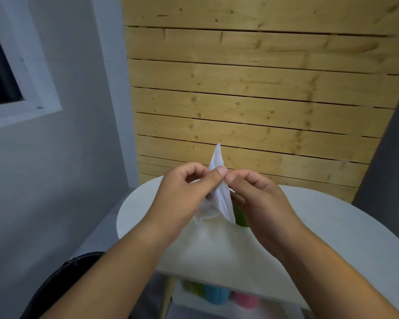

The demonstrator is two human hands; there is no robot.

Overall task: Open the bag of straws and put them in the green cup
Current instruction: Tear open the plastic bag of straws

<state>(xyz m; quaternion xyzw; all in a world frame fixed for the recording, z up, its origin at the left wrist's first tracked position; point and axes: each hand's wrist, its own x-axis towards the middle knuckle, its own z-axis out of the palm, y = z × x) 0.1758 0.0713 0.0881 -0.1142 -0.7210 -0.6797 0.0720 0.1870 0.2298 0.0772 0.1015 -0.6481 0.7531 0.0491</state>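
Pinching the bag of straws [220, 199] from either side, the left hand [182, 194] and the right hand [258, 199] hold it upright just above and in front of the green cup [240, 216]. Each thumb is pressed against curled fingers, with the thin clear plastic caught between them. The two grips sit close together near the bag's upper part, which looks like a setup for pulling the film apart at a seam or edge; the bag appears unopened, and single straws cannot be made out through it. Holding it right over the cup would keep the drop short once it opens. Only a sliver of the cup shows, its rim hidden behind the bag and the right hand. The cup stands on a round white table [332, 226]. Beyond the cup rises a wall of pale wooden planks [251, 100], and far to its left a grey wall holds a white-framed window [0, 72]. Below the cup, under the tabletop, are blurred green, blue and pink shapes [217, 294].
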